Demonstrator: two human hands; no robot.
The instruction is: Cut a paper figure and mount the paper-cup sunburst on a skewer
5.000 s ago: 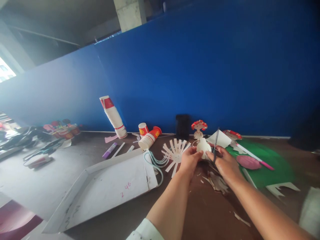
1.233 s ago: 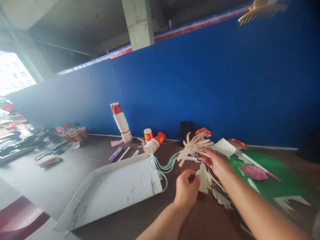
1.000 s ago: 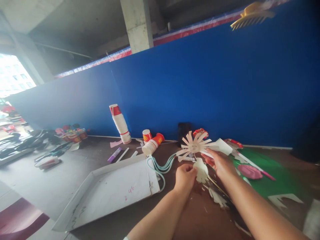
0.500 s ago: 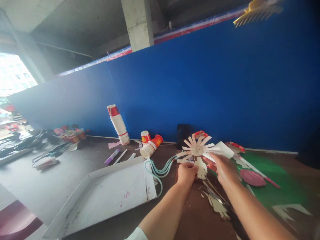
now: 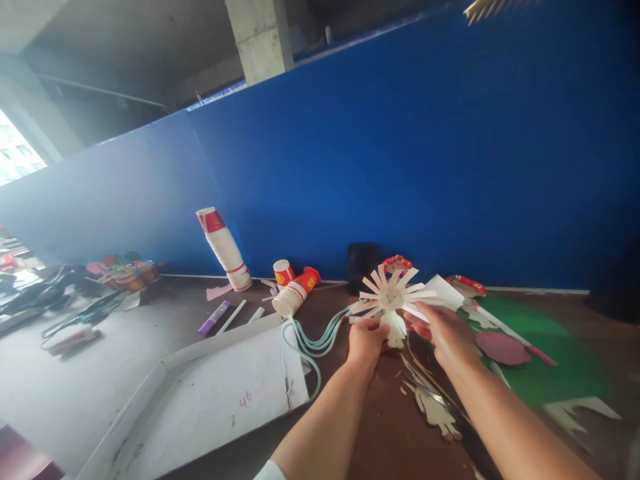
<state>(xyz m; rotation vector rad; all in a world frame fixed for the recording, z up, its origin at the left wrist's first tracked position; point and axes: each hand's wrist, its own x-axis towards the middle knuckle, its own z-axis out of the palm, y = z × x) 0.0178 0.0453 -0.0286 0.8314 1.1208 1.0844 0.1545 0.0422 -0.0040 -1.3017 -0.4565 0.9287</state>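
Observation:
A paper cup cut into strips [image 5: 391, 299], splayed out like a flower around its round base, is pinched by a strip in my right hand [image 5: 447, 333]. Just below it a cream paper cutout [image 5: 395, 329] with rounded lobes is gripped at its left edge by my left hand [image 5: 367, 343]. The cutout's top lies against or close under the cup base; whether they are joined I cannot tell. Scissors [image 5: 435, 395] lie on the table between my forearms, over another cream cutout [image 5: 440, 419].
A white box lid [image 5: 200, 400] stands at left, beside coiled pale blue cable [image 5: 320, 343]. Behind are a tall cup stack [image 5: 226, 250], red cups [image 5: 300, 287] and a purple glue stick [image 5: 214, 318]. At right, a pink oval [image 5: 503, 348] lies on a green sheet [image 5: 555, 353]. A blue partition [image 5: 350, 160] closes the back.
The view has tilted down and shifted slightly. The cutout and the splayed cup now sit closer together, the cutout's upper part tucked nearer the base. Both hands keep their hold.

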